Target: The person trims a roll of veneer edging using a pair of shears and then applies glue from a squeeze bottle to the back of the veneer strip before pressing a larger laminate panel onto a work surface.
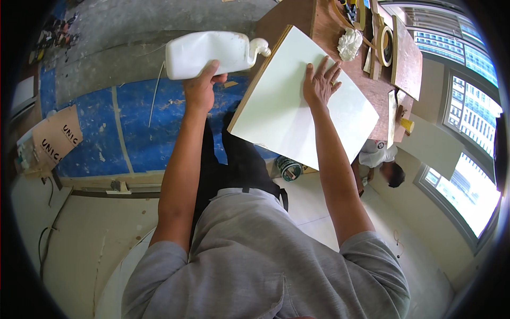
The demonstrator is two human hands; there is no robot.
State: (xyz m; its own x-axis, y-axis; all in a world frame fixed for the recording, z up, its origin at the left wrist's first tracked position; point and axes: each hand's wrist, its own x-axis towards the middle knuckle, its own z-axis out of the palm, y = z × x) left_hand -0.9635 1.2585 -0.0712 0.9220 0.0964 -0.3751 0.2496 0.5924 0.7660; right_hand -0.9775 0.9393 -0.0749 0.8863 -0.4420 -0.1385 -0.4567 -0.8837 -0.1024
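Note:
My left hand [201,89] is wrapped around a white plastic bottle [210,49], held on its side above the floor. The bottle's curved spout [260,48], crusted with something white, points right and sits close to the long left edge of a white-faced board [281,101]. Whether the spout touches that edge, I cannot tell. The board lies at an angle over the brown workbench [366,106], its near part jutting toward my body. My right hand [322,82] rests flat on the board's face with fingers spread, a ring on one finger.
On the bench are a crumpled white wad [349,44], a tape roll [385,45], wood strips and another board [408,58]. A person in a white shirt [378,154] is low beyond the bench. Below are a dark can [289,168] and blue floor covering [95,138].

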